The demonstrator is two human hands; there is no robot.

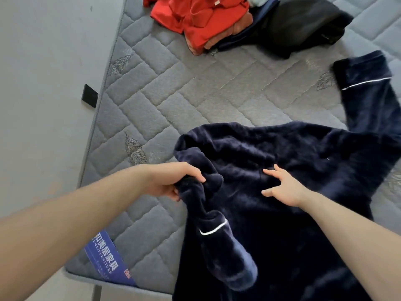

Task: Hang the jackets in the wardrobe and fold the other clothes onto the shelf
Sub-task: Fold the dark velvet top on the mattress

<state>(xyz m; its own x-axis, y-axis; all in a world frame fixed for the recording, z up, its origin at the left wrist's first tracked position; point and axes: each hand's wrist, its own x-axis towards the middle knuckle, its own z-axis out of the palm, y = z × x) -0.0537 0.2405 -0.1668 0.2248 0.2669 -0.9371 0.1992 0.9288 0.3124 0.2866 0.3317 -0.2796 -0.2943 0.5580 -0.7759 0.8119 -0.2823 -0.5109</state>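
— What was seen at the far left?

— A pale wall [43,94] was seen there, with a small black plate [89,96] fixed on it just beside the edge of a grey quilted mattress [173,88]. A blue label [108,259] with white characters was sewn on the mattress's near corner.

— And the left hand [173,181]?

— It was clamped on a bunched sleeve [217,240] of a navy fleece top [293,170]; the fingers were curled round the cloth, and the cuff, marked by a thin white piping line, was left hanging below the hand.

— Where was the top itself found?

— It was spread over the near right part of the mattress, its body lying flat, with the lower part draped past the near edge.

— The right hand [282,190]?

— It was laid on the middle of the top, fingers spread apart and only slightly bent, touching the fleece; nothing was gripped by it.

— And farther right?

— The other sleeve [364,92] was stretched up toward the right edge, again with white piping near its cuff. At the far end of the mattress, well apart from the top, a heap was seen: red clothes [201,18] on the left, touching a black garment [303,25] on the right.
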